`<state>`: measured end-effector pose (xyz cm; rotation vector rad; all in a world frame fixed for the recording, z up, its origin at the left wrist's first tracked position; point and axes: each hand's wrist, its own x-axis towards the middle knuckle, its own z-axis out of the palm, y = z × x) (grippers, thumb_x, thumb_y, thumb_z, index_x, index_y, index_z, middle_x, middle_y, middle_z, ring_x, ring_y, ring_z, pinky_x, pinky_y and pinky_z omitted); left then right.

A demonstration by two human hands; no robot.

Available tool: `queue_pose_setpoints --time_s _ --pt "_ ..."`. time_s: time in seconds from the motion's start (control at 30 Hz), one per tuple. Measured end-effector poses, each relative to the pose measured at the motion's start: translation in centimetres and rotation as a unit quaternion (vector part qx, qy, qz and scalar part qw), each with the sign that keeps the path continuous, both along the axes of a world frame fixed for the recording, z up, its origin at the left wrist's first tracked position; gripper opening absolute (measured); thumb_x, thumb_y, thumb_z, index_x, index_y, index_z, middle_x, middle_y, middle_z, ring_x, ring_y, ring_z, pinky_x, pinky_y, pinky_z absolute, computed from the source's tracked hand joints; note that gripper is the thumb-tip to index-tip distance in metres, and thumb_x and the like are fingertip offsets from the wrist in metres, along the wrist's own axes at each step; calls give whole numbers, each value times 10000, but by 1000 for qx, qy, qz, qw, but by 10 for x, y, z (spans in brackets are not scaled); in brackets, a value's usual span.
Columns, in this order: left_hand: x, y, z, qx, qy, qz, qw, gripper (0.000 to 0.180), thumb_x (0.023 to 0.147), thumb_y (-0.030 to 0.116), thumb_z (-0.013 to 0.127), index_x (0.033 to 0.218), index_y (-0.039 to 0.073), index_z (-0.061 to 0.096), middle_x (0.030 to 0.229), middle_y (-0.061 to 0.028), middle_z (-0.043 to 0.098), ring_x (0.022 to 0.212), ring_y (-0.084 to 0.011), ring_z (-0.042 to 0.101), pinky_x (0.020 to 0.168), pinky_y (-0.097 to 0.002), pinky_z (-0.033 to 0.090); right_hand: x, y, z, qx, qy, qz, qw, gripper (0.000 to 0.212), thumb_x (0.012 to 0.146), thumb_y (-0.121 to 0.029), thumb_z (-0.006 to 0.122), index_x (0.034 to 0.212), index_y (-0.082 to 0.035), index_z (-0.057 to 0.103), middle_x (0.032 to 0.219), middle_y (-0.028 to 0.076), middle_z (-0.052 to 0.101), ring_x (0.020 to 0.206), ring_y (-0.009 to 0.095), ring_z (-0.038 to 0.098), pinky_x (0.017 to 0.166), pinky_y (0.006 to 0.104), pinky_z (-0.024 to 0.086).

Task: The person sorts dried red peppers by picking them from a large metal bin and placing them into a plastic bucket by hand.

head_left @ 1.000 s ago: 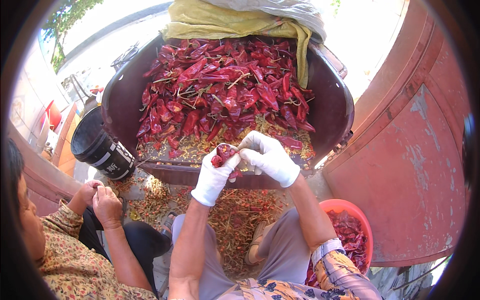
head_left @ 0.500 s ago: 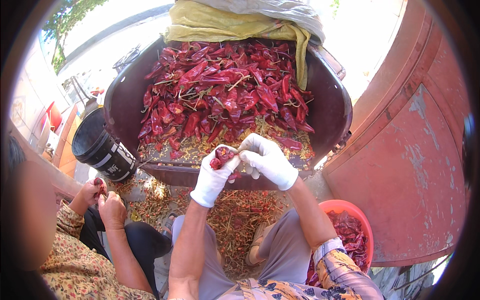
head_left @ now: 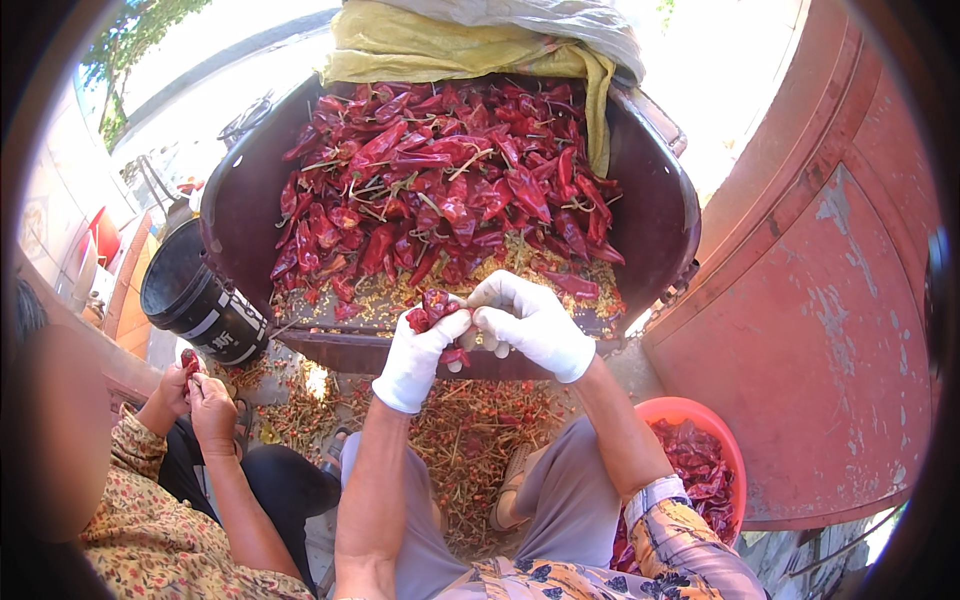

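My left hand [head_left: 412, 358], in a white glove, is closed around a crumpled dried red chili pepper [head_left: 432, 308] above the near edge of the cart bed. Part of the pepper shows below the fingers too. My right hand [head_left: 535, 325], gloved the same way, meets it from the right with thumb and fingers pinched together at the left thumb's tip. Whatever lies between those right fingertips is hidden. Just beyond both hands, a big heap of dried red chili peppers [head_left: 450, 180], many with pale stems, fills the dark red cart bed [head_left: 655, 200].
Yellow seeds [head_left: 375, 312] litter the bed's near end. A yellow sack [head_left: 450, 50] drapes its far end. A black bucket [head_left: 215, 325] stands left; a red basin [head_left: 738, 455] of peppers sits right. Stems [head_left: 480, 440] cover the ground. A co-worker's hands [head_left: 205, 400] hold a pepper.
The pepper in my left hand has turned slightly, and more of it shows above the thumb. My right fingers have shifted a little to the left. The view has moved slightly.
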<state>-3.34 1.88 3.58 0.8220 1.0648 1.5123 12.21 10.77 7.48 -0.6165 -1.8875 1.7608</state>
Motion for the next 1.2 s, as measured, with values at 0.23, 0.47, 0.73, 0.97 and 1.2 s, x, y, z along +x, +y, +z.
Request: queue_pose_setpoints --time_s 0.23,0.47,0.73,0.97,1.2 --pt "1 0 1 7 -28 2 1000 181 895 241 624 955 70 633 719 1 599 590 -76 546 488 -225 434 3 6 -2 -27 -12 8 1000 161 903 -94 539 1039 -18 579 751 25 630 651 74 581 568 224 479" --pt "-3 -3 -3 8 -18 -20 1000 196 900 239 627 1006 74 623 761 -6 616 642 -80 568 516 -222 455 2 4 -5 -33 8 14 999 150 904 -101 538 1020 -14 575 764 38 636 638 81 584 548 229 480" --pt "3 1 -5 44 19 29 998 161 911 146 642 1042 56 614 873 -16 642 739 -83 603 632 -238 514 -1 1 8 -54 -13 -10 998 143 887 -112 561 1001 -27 574 750 33 625 624 82 588 539 225 473" --pt "12 1 1 67 29 42 996 151 897 84 656 1039 55 618 933 -11 645 836 -78 603 696 -250 527 3 13 -15 -112 56 -5 992 127 885 -120 555 963 -24 582 718 33 611 603 98 591 540 239 479" --pt "10 2 -6 79 121 85 986 148 901 74 649 1045 63 615 953 -10 651 862 -81 612 716 -248 534 -1 3 0 -55 -1 -34 998 138 882 -70 506 988 -15 576 739 41 611 607 98 593 556 244 495"
